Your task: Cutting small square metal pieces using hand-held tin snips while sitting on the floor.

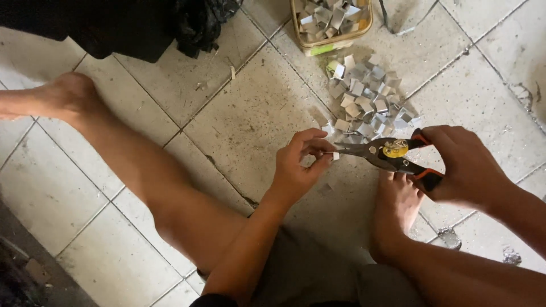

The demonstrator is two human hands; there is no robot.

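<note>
Left hand (298,165) pinching small metal piece (335,155), right hand (463,162) gripping snips (387,154), lying horizontal, tips pointing left

Above my hands, at the top edge, stands a pale yellowish plastic tub (334,37), rectangular, filled with small folded grey metal pieces; no labels or screens.
</note>
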